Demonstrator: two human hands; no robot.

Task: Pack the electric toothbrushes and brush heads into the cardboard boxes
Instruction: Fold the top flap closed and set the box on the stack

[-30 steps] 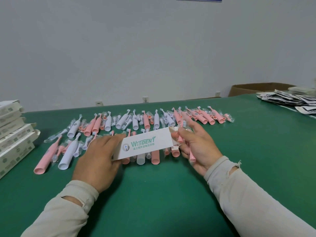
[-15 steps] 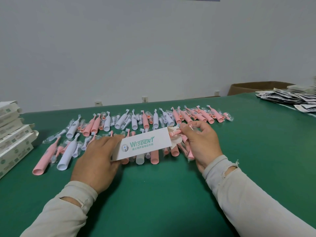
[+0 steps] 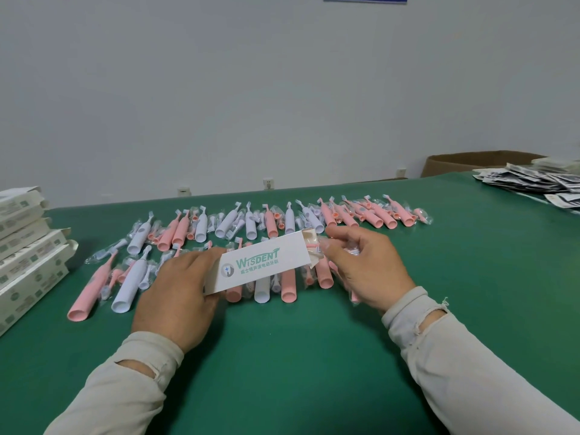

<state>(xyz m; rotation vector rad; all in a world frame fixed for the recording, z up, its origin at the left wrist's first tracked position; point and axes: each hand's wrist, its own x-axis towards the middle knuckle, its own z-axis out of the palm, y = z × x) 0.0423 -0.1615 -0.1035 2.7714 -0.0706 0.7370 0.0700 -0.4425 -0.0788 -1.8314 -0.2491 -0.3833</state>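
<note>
Right now my left hand (image 3: 182,296) grips the box (image 3: 260,265) by its closed end, holding it level just above the desk (image 3: 314,356), with the open end toward my right. My right hand (image 3: 367,268) pinches a wrapped brush head (image 3: 314,246) at that mouth, thumb and forefinger closed on the crinkly film; the pink piece sits partly inside the flaps. To do this well, I think I should keep the box steady and square to the push, so the flap does not fold in and block the way. The film looks slippery and soft, so a short, straight feed with the fingertips should serve better than a shove, which could bunch the wrapper at the lip. Spare toothbrushes (image 3: 201,227) lie in rows along the far side of the desk, under and beyond the box. Filled boxes, I judge, are the stack (image 3: 28,262) at the left edge.
</note>
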